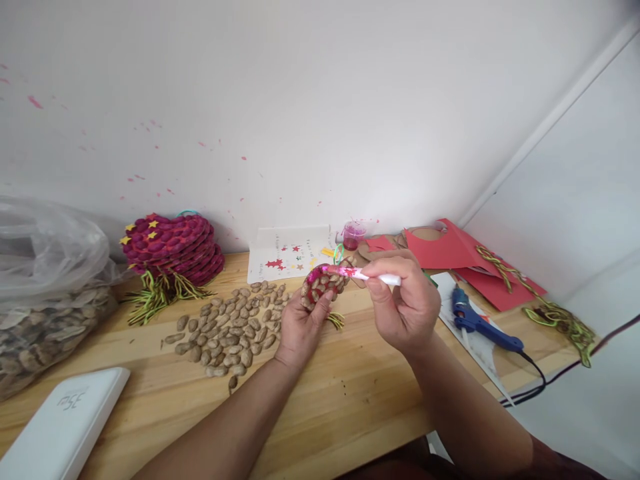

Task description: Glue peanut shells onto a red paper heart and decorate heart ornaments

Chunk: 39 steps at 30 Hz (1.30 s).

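Note:
My left hand [304, 327] is closed on a small peanut-covered ornament [325, 285], held above the table's middle. Magenta paint coats its left part, while other peanuts keep their natural tan. A yellow-green yarn tassel [336, 321] hangs below it. Pinched between the thumb and fingers of my right hand [403, 303] is a white-handled paintbrush [385, 277], stained pink. Its tip reaches the ornament's upper side. Loose peanuts [233, 333] lie spread on the table left of my hands. Behind the ornament stands a small clear cup [353, 235] of magenta paint.
Finished-looking magenta ornaments [173, 247] with tassels are stacked at the back left. A plastic bag of peanuts [45, 320] and a white power bank [67, 420] are at left. A blue glue gun [483, 327], red card [430, 250] and yarn [560, 327] lie at right.

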### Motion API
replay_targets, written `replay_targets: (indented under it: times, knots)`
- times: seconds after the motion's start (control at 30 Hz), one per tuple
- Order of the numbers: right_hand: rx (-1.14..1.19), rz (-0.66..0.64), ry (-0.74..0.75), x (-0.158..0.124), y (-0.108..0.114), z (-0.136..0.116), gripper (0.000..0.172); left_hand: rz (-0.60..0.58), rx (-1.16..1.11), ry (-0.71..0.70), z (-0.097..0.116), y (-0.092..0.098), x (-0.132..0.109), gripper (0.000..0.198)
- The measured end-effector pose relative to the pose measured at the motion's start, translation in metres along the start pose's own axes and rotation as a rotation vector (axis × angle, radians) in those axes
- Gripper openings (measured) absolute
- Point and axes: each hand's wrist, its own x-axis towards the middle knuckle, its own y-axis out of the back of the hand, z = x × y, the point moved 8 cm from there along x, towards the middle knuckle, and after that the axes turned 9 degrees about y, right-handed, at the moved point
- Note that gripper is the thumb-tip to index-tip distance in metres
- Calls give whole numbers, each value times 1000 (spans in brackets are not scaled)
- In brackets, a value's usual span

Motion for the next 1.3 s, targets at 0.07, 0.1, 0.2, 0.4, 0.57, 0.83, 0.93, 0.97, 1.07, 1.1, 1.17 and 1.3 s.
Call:
replay_targets:
  times: [0.07,0.1,0.2,0.4,0.57,0.83,0.93,0.97,1.07,1.1,1.17,1.3]
  knots:
    - [12,-7,-2,0,-1,0,25,0,3,-9,0,0,0,31]
    - [13,-4,-9,-1,-1,0,25,1,7,-12,0,0,0,32]
    - [9,12,-44,-1,1,4,24,3,24,-25,2,0,0,32]
    - [7,22,-58,-2,3,7,23,-4,16,-49,8,-1,0,27]
    - [21,21,-60,-3,1,4,23,-19,-19,-14,6,-3,0,26]
    - [12,27,-103,-4,5,12,20,-25,-29,17,-2,-2,1,28]
    - [-8,33,-105,-4,6,13,18,-21,-45,21,-6,-2,1,30]
    - [7,36,-111,-4,6,14,17,-23,-40,23,-6,-2,1,30]
    - [67,38,-129,-5,4,14,17,-28,-34,33,-6,-3,1,29]
    - [80,38,-136,-6,3,15,16,-29,-38,36,-6,-3,1,29]
    - [91,39,-160,-8,2,17,15,-27,-51,36,-5,-3,1,29]
    - [58,55,-202,-10,4,22,12,-25,-90,77,-7,-3,2,32]
